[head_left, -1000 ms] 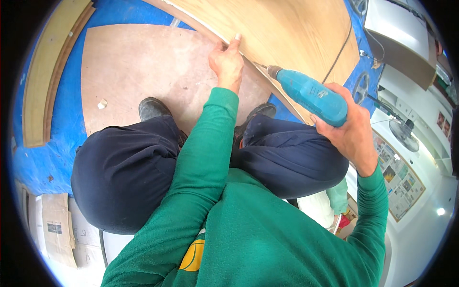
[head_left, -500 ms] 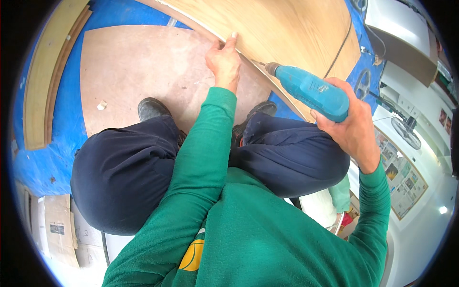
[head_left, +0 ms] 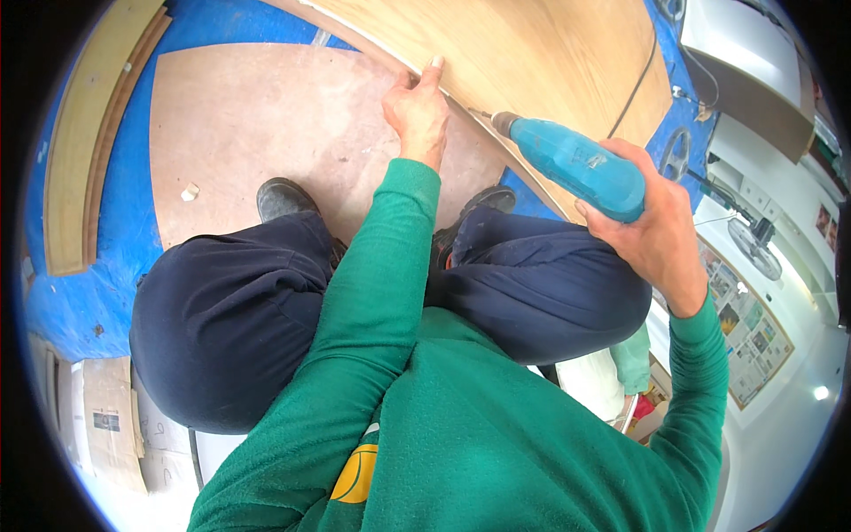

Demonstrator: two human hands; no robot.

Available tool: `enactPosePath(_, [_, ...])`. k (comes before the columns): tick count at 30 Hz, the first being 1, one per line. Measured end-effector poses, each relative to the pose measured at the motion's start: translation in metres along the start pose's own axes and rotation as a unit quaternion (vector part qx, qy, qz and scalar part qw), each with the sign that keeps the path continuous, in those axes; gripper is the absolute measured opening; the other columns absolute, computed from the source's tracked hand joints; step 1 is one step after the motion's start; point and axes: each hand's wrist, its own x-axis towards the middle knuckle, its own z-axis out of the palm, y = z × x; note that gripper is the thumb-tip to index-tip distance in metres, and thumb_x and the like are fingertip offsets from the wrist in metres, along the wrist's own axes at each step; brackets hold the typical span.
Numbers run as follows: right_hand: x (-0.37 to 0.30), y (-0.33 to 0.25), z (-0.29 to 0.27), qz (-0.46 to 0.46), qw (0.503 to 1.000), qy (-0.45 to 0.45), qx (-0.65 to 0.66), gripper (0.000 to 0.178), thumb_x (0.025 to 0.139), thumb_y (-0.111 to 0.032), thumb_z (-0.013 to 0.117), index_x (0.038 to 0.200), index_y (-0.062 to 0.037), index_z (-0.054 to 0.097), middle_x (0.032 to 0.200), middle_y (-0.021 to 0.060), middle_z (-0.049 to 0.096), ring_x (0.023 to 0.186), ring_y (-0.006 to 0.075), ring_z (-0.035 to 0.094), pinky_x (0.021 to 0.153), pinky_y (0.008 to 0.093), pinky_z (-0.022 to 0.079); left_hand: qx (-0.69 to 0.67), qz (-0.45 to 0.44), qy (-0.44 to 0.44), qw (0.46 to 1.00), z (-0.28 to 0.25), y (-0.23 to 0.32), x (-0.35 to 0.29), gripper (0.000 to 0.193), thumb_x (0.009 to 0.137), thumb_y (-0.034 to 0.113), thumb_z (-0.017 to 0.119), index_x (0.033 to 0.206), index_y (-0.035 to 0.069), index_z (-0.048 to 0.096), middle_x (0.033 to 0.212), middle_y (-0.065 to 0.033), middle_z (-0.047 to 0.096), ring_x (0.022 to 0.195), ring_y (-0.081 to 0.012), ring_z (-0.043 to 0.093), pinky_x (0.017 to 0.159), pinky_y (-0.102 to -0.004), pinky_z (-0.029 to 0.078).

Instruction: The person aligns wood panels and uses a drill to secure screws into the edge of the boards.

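A teal power drill [head_left: 576,168] lies in my right hand [head_left: 656,222], its body pointing to the upper left. The drill's thin bit meets the edge region of a large curved wood-grain panel [head_left: 541,62]; whether it has entered the wood I cannot tell. My left hand [head_left: 417,115] grips the same panel's near edge, one digit laid on the top face and the other fingers hidden beneath. Along that edge runs a pale strip. Under the panel and my boots lies a flat pinkish-brown plywood sheet [head_left: 239,115].
Curved wooden strips [head_left: 75,151] are stacked at the far left on blue floor sheeting [head_left: 124,186]. A small white block [head_left: 190,192] sits on the plywood. A dark cord [head_left: 636,84] crosses the panel. Flattened cardboard [head_left: 111,417] lies lower left; a fan [head_left: 753,248] stands at the right.
Both hands keep their holds on the panel and the drill. The view has shifted only slightly; nothing else visibly moves.
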Motion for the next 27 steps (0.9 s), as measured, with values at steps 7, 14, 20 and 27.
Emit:
enactPosePath(7, [0.005,0.003,0.0,-0.005,1.0,0.001,0.004,0.055,0.083,-0.016,0.089,0.132,-0.0102,0.066,0.098,0.0193,0.078,0.091,0.0384,0.079,0.081,0.0415,0.063,0.005,-0.004,0.009,1.0,0.0,-0.006,0.003,0.045,0.098,0.019,0.083,0.13,-0.01,0.071,0.116,-0.0132,0.076,0.095,-0.0191,0.07,0.078,-0.0355,0.059])
enactPosePath(14, [0.006,0.005,0.0,-0.013,1.0,-0.016,-0.02,0.058,0.082,-0.015,0.089,0.134,-0.01,0.065,0.101,0.0197,0.078,0.093,0.0398,0.078,0.082,0.0416,0.062,0.007,-0.011,-0.003,1.0,-0.004,-0.006,0.003,0.046,0.098,0.019,0.083,0.131,-0.01,0.07,0.117,-0.0123,0.075,0.097,-0.0188,0.07,0.079,-0.0357,0.058])
enactPosePath(20, [0.008,0.008,0.002,-0.038,0.998,-0.011,-0.041,0.059,0.081,-0.015,0.089,0.135,-0.011,0.065,0.102,0.0195,0.077,0.091,0.0397,0.077,0.081,0.0419,0.062,-0.012,-0.009,-0.015,1.0,-0.002,-0.001,0.001,0.048,0.098,0.018,0.083,0.133,-0.011,0.068,0.119,-0.0131,0.075,0.099,-0.0195,0.07,0.08,-0.0369,0.059])
enactPosePath(27, [0.01,0.009,0.0,0.007,0.999,-0.037,-0.034,0.059,0.081,-0.012,0.088,0.135,-0.0088,0.066,0.106,0.0187,0.078,0.097,0.0372,0.078,0.087,0.0389,0.061,0.029,-0.014,0.007,0.999,-0.002,-0.001,0.003,0.045,0.098,0.016,0.082,0.131,-0.011,0.07,0.119,-0.0133,0.075,0.101,-0.0201,0.071,0.081,-0.0372,0.06])
